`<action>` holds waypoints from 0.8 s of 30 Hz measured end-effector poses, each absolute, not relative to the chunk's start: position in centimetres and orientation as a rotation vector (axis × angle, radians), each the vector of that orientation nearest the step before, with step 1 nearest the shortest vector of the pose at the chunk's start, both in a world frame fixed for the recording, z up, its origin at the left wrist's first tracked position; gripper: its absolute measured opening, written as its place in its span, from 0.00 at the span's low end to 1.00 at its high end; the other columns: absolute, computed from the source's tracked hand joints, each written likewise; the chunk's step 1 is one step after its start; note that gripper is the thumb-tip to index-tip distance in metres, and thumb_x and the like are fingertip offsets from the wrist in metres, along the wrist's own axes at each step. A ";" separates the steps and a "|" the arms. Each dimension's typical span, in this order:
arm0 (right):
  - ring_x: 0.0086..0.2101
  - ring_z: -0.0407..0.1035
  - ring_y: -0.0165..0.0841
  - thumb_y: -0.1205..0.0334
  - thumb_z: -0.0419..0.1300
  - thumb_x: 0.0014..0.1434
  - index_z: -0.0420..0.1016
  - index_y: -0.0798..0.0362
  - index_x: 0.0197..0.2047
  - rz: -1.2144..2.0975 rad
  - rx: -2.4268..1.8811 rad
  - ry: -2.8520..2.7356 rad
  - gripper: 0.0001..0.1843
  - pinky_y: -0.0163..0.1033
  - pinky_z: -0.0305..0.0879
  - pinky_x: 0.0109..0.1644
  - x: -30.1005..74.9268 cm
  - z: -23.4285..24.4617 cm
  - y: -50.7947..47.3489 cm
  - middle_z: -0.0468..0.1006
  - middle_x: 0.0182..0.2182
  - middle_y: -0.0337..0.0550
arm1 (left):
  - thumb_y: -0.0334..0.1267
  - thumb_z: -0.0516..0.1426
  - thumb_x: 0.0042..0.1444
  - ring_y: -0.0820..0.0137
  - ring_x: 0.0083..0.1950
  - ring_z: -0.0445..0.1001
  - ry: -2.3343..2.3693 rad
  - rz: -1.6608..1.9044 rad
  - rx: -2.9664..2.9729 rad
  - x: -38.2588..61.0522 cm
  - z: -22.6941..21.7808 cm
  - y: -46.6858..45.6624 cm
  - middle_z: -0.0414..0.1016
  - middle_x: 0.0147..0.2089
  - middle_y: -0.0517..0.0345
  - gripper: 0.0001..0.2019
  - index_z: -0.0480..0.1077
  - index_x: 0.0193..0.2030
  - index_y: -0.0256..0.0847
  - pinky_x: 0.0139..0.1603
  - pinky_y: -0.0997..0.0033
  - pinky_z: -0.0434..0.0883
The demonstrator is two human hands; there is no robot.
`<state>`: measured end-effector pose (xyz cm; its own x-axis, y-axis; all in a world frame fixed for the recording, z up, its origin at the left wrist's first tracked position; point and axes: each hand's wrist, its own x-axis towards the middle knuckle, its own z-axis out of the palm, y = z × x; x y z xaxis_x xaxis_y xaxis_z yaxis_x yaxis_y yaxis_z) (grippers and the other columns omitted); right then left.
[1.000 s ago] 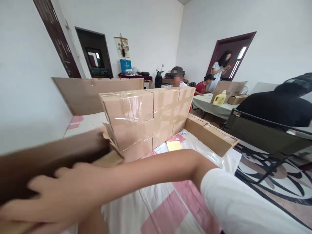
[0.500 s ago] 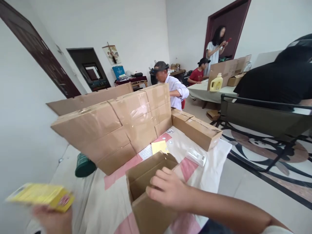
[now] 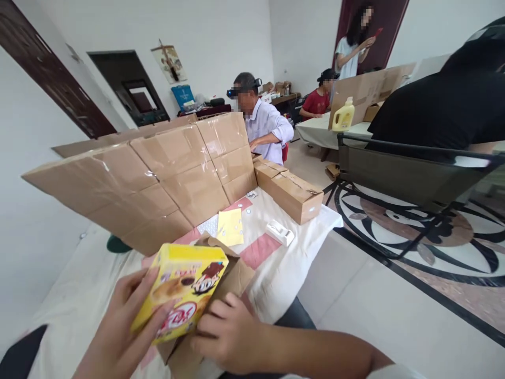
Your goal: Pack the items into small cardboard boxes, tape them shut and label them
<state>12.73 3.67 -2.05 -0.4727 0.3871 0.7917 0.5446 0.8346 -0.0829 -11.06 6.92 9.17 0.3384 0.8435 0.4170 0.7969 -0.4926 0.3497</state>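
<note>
My left hand (image 3: pixel 122 321) is closed round a yellow snack box (image 3: pixel 183 289) with cartoon printing, its thumb across the front. That box is tilted over an open cardboard box (image 3: pixel 236 273) and hides much of its opening. On the cardboard box's near side, my right hand (image 3: pixel 224 331) has its fingers curled over the edge. Just beyond lies a yellow sheet (image 3: pixel 231 226) with small marks on it. A white, oblong device (image 3: pixel 280 232) rests on the cloth to the right.
A wall of taped cardboard boxes (image 3: pixel 169 173) crosses the far side of the table. A long carton (image 3: pixel 290 189) lies at the right edge. A dark green bin (image 3: pixel 117 243) stands left. A person in a white shirt (image 3: pixel 268 123) sits beyond; others are behind, near a yellow jug (image 3: pixel 344 115).
My left hand has brought the yellow snack box from the far left to above the cardboard box. My right hand stays on the cardboard box, which now leans. The view has shifted.
</note>
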 end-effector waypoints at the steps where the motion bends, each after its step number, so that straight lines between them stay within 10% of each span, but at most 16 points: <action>1: 0.36 0.63 0.33 0.60 0.61 0.64 0.72 0.49 0.42 -0.226 -0.695 -2.131 0.04 0.43 0.47 0.35 13.0 -2.2 3.1 0.77 0.37 0.36 | 0.56 0.55 0.62 0.51 0.65 0.70 1.511 0.862 2.487 -10.2 9.4 7.0 0.67 0.62 0.56 0.34 0.52 0.74 0.71 0.64 0.46 0.75; 6: 0.37 0.64 0.34 0.58 0.63 0.62 0.72 0.48 0.41 -0.229 -0.710 -2.172 0.06 0.43 0.48 0.35 13.1 -4.0 2.3 0.77 0.38 0.36 | 0.58 0.52 0.63 0.55 0.58 0.76 1.539 0.704 2.514 -6.9 10.6 9.4 0.71 0.59 0.51 0.33 0.59 0.74 0.57 0.53 0.60 0.79; 15: 0.36 0.65 0.30 0.44 0.61 0.67 0.78 0.39 0.42 -0.212 -0.706 -2.192 0.11 0.41 0.53 0.35 10.2 -7.6 6.6 0.80 0.38 0.26 | 0.39 0.51 0.60 0.55 0.68 0.70 1.476 0.135 2.805 -6.0 2.4 10.6 0.66 0.73 0.58 0.30 0.65 0.68 0.69 0.62 0.55 0.73; 24: 0.36 0.67 0.28 0.39 0.60 0.67 0.78 0.38 0.41 -0.243 -0.770 -2.259 0.15 0.40 0.55 0.37 11.9 -7.3 7.4 0.79 0.36 0.29 | 0.47 0.56 0.54 0.44 0.75 0.60 1.445 0.148 3.107 -9.6 -2.2 12.7 0.57 0.77 0.64 0.27 0.72 0.62 0.70 0.59 0.40 0.68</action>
<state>11.92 7.41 -7.34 -0.5576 0.4562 0.6935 0.5932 0.8034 -0.0516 -9.58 12.70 -2.25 0.6487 0.7353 0.1961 0.7598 -0.6112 -0.2216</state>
